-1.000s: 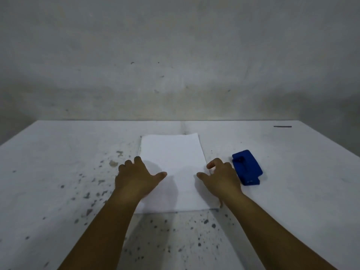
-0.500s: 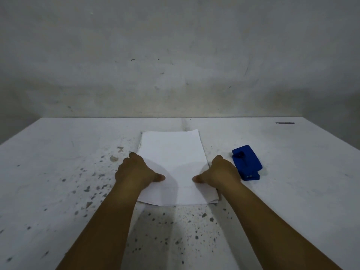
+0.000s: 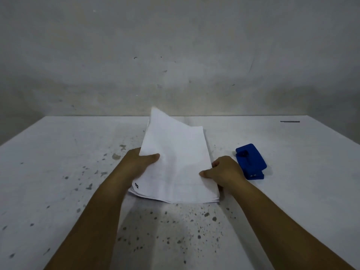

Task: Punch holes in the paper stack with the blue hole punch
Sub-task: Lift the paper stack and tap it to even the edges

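Your left hand [image 3: 139,162] and right hand [image 3: 226,172] now pinch the paper stack [image 3: 175,162] by its sides — lifted and tilted off the table [image 3: 58,172], no longer flat. The blue hole punch [image 3: 250,161] sits unmoved, just right.

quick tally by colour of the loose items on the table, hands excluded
White: 1, the white paper stack, gripped by the left hand and right hand, far end lifted.
Blue: 1, the blue plastic hole punch, lying apart to the right of the stack.
Dark: 1, a thin dark strip, unidentifiable, at the far right.
Total: 3
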